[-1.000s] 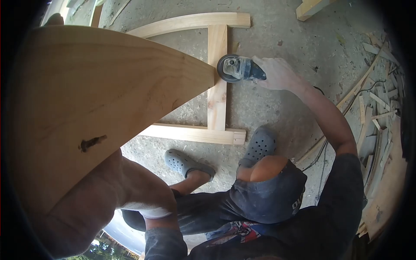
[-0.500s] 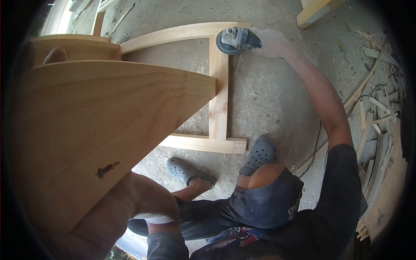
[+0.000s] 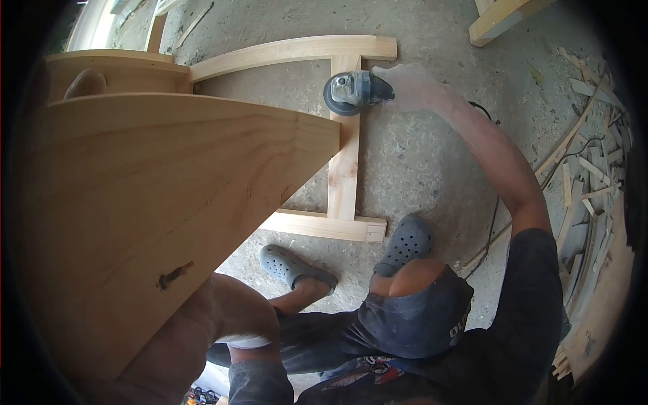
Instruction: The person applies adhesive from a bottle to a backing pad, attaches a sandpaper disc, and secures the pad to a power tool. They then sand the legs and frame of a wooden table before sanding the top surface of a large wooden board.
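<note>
My right hand (image 3: 408,86) is closed around the rear body of a dusty angle grinder (image 3: 356,89). The grinder's round disc lies over the upper part of a wooden crosspiece (image 3: 344,179), just below its joint with a curved rail (image 3: 290,48). A wide, tapering wooden board (image 3: 175,175) with a dark knot fills the left side, close to the camera. Fingertips of my left hand (image 3: 86,84) show over the board's far edge, gripping it. The rest of that hand is hidden behind the board; my left forearm runs beneath it.
A lower rail (image 3: 324,225) joins the crosspiece near my clog-shod feet (image 3: 408,239). Wood offcuts (image 3: 597,169) are heaped on the right, with a dark cord (image 3: 491,229) on the concrete floor. Another timber piece (image 3: 506,20) stands at the top right.
My right hand has moved the grinder down and slightly left, from the joint with the curved rail onto the crosspiece. The board has shifted slightly right in view; my left hand still grips it.
</note>
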`<state>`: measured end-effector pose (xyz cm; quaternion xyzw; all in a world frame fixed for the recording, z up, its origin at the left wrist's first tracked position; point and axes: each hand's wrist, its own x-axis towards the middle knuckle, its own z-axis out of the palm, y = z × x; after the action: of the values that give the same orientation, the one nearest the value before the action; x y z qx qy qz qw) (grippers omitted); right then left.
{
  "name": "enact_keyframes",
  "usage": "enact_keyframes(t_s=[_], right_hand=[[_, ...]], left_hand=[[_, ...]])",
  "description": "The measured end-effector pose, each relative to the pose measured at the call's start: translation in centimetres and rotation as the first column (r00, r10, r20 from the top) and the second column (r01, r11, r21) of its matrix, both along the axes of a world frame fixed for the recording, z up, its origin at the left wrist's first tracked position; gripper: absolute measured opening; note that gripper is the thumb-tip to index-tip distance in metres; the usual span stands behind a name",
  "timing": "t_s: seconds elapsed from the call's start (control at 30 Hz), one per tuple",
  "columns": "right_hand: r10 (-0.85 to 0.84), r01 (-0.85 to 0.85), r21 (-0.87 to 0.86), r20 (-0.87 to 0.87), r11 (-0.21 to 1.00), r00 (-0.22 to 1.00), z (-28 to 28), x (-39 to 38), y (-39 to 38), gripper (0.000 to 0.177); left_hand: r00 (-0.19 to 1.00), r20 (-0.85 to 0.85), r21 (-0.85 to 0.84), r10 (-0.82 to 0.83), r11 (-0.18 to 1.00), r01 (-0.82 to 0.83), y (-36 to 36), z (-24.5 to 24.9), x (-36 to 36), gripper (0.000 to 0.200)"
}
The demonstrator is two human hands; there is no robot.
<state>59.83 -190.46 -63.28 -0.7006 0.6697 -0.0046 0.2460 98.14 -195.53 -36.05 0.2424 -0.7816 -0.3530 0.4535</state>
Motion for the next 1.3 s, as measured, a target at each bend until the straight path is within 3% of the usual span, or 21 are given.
enact_keyframes(t_s=[0.17,0.33,0.53,0.83,0.97,1.03,1.3], right_hand=[[0.070,-0.070,0.045,-0.006,0.997,0.998,0.7,-0.3,-0.7,0.046],[-0.047,0.042,-0.073,-0.073,0.996,0.996,-0.8,-3.4,-4.1,0.063],[-0.136,0.133,-0.159,-0.007,0.978,0.991,-1.7,-5.2,-6.1,0.066],[0.018,-0.017,0.020,-0.064,1.000,0.998,-0.1,-2.5,-1.6,0.058],[-0.056,0.053,-0.031,-0.092,0.998,0.994,-0.3,-4.0,-4.1,0.062],[-0.138,0.134,-0.128,-0.026,0.983,0.990,-0.8,-5.2,-5.5,0.068],[-0.065,0.060,-0.094,-0.053,0.994,0.996,-0.7,-3.3,-3.1,0.068]], left_hand=[[1.000,0.011,-0.008,0.013,1.000,-0.013,0.2,0.4,0.3,0.105],[0.999,0.027,-0.013,0.031,0.999,-0.031,0.3,0.7,0.7,0.106],[0.997,0.045,-0.025,0.065,0.998,-0.064,0.5,1.1,1.1,0.107],[0.993,0.052,-0.051,0.107,0.993,-0.104,0.7,1.7,2.1,0.108],[0.991,0.056,-0.057,0.118,0.992,-0.115,0.8,1.9,2.4,0.109],[0.990,0.061,-0.058,0.124,0.991,-0.120,0.8,2.0,2.4,0.109],[0.989,0.062,-0.057,0.132,0.990,-0.128,0.9,1.9,2.8,0.110]])
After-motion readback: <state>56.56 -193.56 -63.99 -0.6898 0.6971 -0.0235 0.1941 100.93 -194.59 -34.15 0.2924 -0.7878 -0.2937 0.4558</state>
